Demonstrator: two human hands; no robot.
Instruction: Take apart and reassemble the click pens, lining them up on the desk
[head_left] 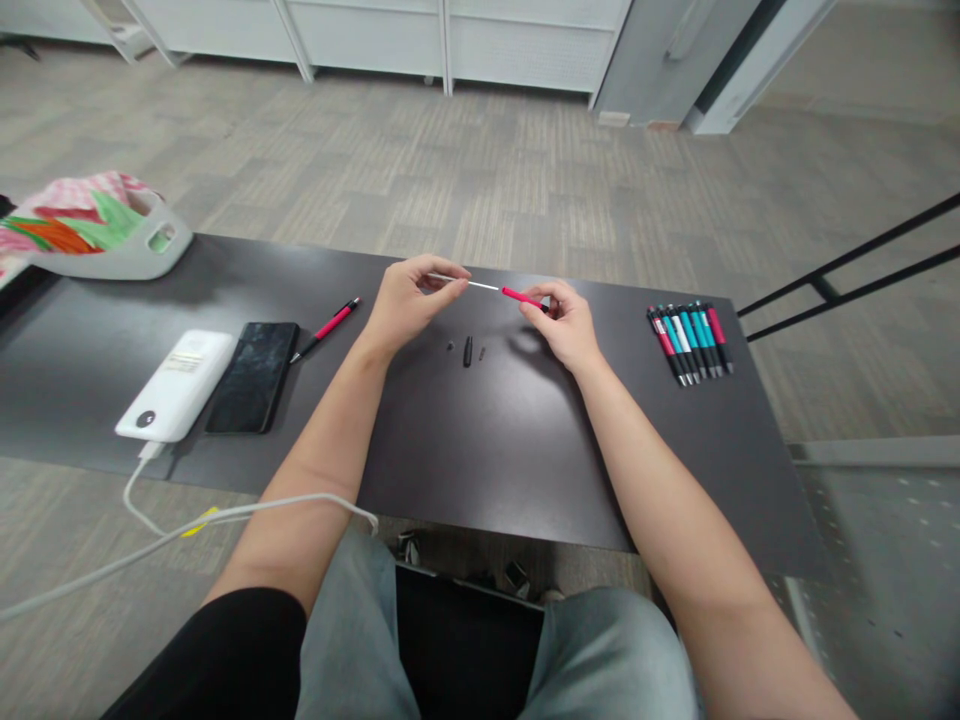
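Two hands hold pen parts up over the dark table [465,450]. The left hand [405,300] pinches a thin white refill [471,284]. The right hand [566,320] grips the red pen tube [520,296]. Small black pieces [467,351] lie below them. A row of pens [690,342] rests at the right, well apart.

Left hand [409,300] pinches white refill [469,283]; right hand [566,322] grips red pen barrel [521,296] above dark table [487,450].
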